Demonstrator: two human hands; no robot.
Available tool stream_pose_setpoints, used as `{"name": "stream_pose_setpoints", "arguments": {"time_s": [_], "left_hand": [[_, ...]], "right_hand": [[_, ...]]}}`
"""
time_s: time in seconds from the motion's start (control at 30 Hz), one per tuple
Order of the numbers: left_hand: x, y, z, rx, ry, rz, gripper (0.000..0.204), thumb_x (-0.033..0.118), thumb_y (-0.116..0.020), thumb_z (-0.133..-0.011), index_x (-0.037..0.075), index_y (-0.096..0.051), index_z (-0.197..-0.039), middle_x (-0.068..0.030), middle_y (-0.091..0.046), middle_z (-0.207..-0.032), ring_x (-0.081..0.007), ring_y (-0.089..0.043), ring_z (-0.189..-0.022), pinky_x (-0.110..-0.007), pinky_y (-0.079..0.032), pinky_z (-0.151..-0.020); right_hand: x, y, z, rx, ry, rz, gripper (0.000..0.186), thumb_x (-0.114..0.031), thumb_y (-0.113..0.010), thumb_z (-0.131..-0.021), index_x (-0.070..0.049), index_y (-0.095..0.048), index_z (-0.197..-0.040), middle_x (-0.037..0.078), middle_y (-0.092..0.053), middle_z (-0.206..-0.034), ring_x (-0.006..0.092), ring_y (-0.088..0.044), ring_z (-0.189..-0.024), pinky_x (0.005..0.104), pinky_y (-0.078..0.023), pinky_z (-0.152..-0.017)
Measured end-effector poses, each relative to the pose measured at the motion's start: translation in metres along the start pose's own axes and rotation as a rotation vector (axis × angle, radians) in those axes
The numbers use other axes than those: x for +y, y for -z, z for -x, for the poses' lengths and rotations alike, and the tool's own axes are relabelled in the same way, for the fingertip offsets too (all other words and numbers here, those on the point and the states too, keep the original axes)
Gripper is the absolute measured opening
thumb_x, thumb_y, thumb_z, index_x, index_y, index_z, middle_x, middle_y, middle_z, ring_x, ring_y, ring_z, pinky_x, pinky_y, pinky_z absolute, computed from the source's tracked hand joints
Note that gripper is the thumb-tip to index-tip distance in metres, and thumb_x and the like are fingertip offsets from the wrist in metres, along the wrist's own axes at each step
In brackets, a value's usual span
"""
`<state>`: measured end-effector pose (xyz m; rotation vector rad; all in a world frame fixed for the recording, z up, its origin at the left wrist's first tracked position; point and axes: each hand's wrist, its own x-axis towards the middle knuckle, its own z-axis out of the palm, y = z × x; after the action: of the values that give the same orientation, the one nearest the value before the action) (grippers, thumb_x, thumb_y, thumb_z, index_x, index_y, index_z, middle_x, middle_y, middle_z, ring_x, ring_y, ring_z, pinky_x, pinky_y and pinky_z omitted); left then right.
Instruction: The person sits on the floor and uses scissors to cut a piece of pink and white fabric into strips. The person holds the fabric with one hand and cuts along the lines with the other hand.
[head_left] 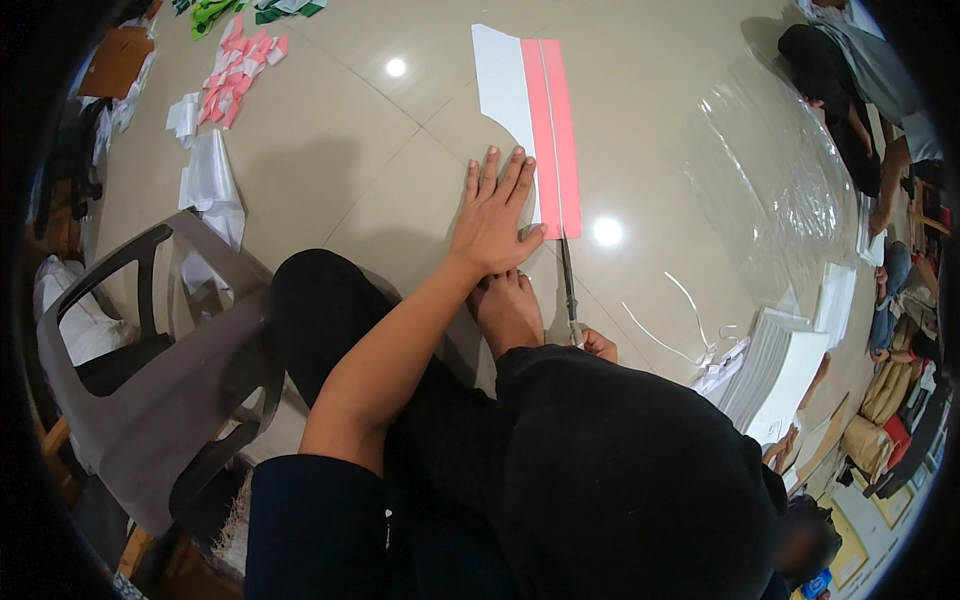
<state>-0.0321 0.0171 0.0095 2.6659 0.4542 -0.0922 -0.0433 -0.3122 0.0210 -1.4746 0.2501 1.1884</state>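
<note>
Lying on the tiled floor is a white sheet (500,85) with a curved lower-left edge. Along its right side runs a long pink strip (548,120) with a pale line down its length. My left hand (497,213) presses flat on the sheet's lower part, fingers spread, just ahead of my bare foot (510,312). Scissors (570,285) point away from me, their tips at the pink strip's near end by the pale line. Only some fingers of my right hand (600,346) show, closed around the scissors' handles; my black-clad knee hides the rest.
Thin white offcuts (690,315) and a stack of white sheets (780,370) lie to the right, near clear plastic film (770,170). Pink and white scraps (240,70) lie far left. A grey plastic chair (150,390) stands at left. Other people sit along the right.
</note>
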Motion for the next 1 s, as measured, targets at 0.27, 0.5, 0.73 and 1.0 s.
{"name": "stream_pose_setpoints", "arguments": {"time_s": [0.27,0.5,0.73,1.0], "left_hand": [[0.001,0.003,-0.001,-0.007,-0.006,0.012,0.102,0.052,-0.07,-0.097,0.005,-0.028,-0.177,-0.0193,-0.026,-0.185,-0.0507,-0.014,-0.171,-0.066,-0.007,-0.138],[0.001,0.002,-0.001,-0.012,0.011,0.008,0.102,0.053,-0.068,-0.095,0.005,-0.029,-0.177,-0.0167,-0.026,-0.186,-0.0471,-0.011,-0.172,-0.064,-0.005,-0.14],[0.0,0.002,0.0,0.009,-0.008,0.003,0.102,0.053,-0.07,-0.097,0.005,-0.028,-0.177,-0.0194,-0.027,-0.185,-0.0508,-0.015,-0.171,-0.066,-0.008,-0.139],[0.0,0.002,-0.001,0.011,-0.009,0.012,0.102,0.052,-0.07,-0.096,0.004,-0.029,-0.177,-0.0198,-0.027,-0.185,-0.0519,-0.015,-0.17,-0.067,-0.009,-0.138]], "right_hand": [[0.001,-0.006,-0.001,0.057,0.004,0.069,0.024,-0.007,-0.089,-0.097,-0.006,-0.068,-0.086,0.0,-0.073,-0.081,0.0053,-0.063,-0.073,0.0262,-0.052,-0.069],[-0.004,-0.01,-0.001,0.063,-0.007,0.04,0.024,-0.007,-0.089,-0.097,-0.006,-0.068,-0.086,0.0,-0.073,-0.08,0.0057,-0.064,-0.073,0.0266,-0.053,-0.069],[-0.003,-0.012,-0.003,0.059,-0.018,0.0,0.025,-0.006,-0.089,-0.097,-0.005,-0.067,-0.086,0.002,-0.074,-0.081,0.0062,-0.065,-0.073,0.0265,-0.053,-0.068],[-0.003,-0.011,-0.001,0.062,-0.033,-0.001,0.027,-0.006,-0.09,-0.097,-0.006,-0.066,-0.085,0.0,-0.073,-0.08,0.0055,-0.064,-0.072,0.0266,-0.052,-0.067]]}}
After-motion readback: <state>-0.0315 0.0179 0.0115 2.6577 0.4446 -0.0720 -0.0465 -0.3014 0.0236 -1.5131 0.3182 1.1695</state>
